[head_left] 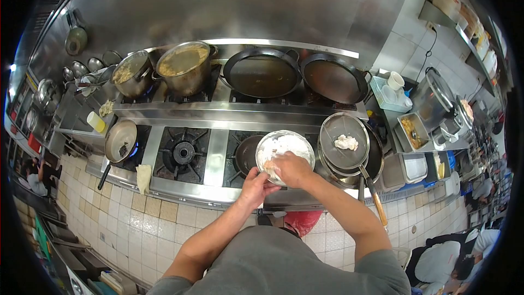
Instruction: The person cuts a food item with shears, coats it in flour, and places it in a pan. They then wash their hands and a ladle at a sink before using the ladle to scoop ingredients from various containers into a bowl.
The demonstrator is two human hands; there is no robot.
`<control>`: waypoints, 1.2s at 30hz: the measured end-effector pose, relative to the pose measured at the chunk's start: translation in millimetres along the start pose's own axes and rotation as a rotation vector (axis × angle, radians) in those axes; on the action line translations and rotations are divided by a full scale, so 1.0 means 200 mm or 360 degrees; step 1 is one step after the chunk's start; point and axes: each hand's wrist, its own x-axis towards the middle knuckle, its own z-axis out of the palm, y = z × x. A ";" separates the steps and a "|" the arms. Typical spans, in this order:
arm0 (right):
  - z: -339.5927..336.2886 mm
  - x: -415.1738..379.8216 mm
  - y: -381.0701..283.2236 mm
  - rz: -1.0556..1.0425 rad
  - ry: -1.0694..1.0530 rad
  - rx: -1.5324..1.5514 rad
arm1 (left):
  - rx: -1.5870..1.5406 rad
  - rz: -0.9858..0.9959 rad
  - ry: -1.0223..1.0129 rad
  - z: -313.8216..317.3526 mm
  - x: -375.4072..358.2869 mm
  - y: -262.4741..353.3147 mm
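A round metal bowl (305,143) full of white flour-like powder (286,145) is in front of me at the stove's front edge. My left hand (255,188) grips the bowl's near left rim, fingers curled beneath it. Reaching into the bowl, my right hand (291,169) has its fingers bent down together at the powder; what they hold, if anything, is hidden. To the right a mesh strainer (335,128) with a wooden handle rests over a pan, and a white-coated piece of food (346,142) lies in it. Partly behind the bowl is a dark pan (246,153).
Two pots (183,68) of food and two wide black pans (262,76) of liquid line the back burners. At left a frying pan (120,136) sits beside a blue flame, its handle jutting forward. A tall pot (436,95) stands right; people (442,262) are at lower right.
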 end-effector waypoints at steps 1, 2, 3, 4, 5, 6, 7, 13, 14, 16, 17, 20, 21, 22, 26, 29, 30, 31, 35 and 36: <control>0.03 -0.02 0.02 -0.0140 -0.0059 -0.0053 | -0.0035 0.0014 -0.0017 -0.01 0.00 0.01; 0.05 -0.04 0.04 -0.0282 -0.0120 -0.0104 | -0.0041 0.0017 -0.0015 -0.02 0.01 0.02; 0.03 -0.05 0.03 -0.0287 -0.0125 -0.0107 | -0.0084 0.0034 -0.0018 -0.03 0.00 0.03; 0.00 -0.08 0.01 -0.0274 -0.0201 -0.0145 | -0.0125 0.0051 -0.0021 -0.02 -0.01 0.05; -0.03 -0.10 -0.01 -0.0258 -0.0276 -0.0182 | -0.0128 0.0051 -0.0019 -0.01 -0.02 0.06; -0.07 -0.11 -0.04 -0.0259 -0.0277 -0.0183 | -0.0129 0.0033 -0.0027 -0.01 -0.03 0.06; -0.13 -0.11 -0.07 -0.0256 -0.0372 -0.0189 | -0.0130 0.0016 -0.0035 0.00 -0.03 0.07; 0.01 0.02 0.06 -0.0360 -0.0247 0.0168 | -0.0074 0.0097 -0.0134 0.01 -0.03 0.05; 0.00 0.06 0.10 -0.0454 -0.0218 0.0320 | -0.0069 0.0101 -0.0139 0.01 -0.02 0.06; -0.11 0.12 0.12 -0.0297 -0.0112 0.0384 | 0.0014 0.0129 -0.0125 0.00 -0.02 0.06; -0.16 0.15 0.14 -0.0139 -0.0011 0.0449 | 0.0014 0.0126 -0.0122 0.00 -0.02 0.06; -0.17 0.21 0.22 -0.0349 0.0438 0.0130 | 0.0001 0.0161 -0.0168 0.03 -0.04 0.06; -0.18 0.21 0.21 -0.0351 0.0441 0.0132 | -0.0006 0.0183 -0.0151 0.04 -0.05 0.06; -0.19 0.19 0.20 -0.0298 0.0281 -0.0053 | -0.0011 0.0204 -0.0134 0.06 -0.06 0.07; -0.18 0.15 0.16 -0.0029 0.0131 -0.0491 | -0.0068 0.0250 -0.0036 0.06 -0.09 0.08; -0.14 0.13 0.10 0.0151 0.0084 -0.0529 | -0.0058 0.0227 -0.0021 0.02 -0.07 0.07; -0.13 0.13 0.10 0.0147 0.0085 -0.0530 | -0.0044 0.0220 -0.0001 0.02 -0.07 0.06; -0.13 0.12 0.10 0.0183 0.0063 -0.0511 | -0.0029 0.0211 0.0018 0.02 -0.07 0.06; -0.18 0.11 0.11 -0.0132 0.0271 -0.0076 | -0.0002 0.0210 0.0021 0.03 -0.06 0.07; -0.15 0.11 0.13 -0.0131 0.0271 -0.0077 | -0.0009 0.0229 0.0002 0.04 -0.06 0.08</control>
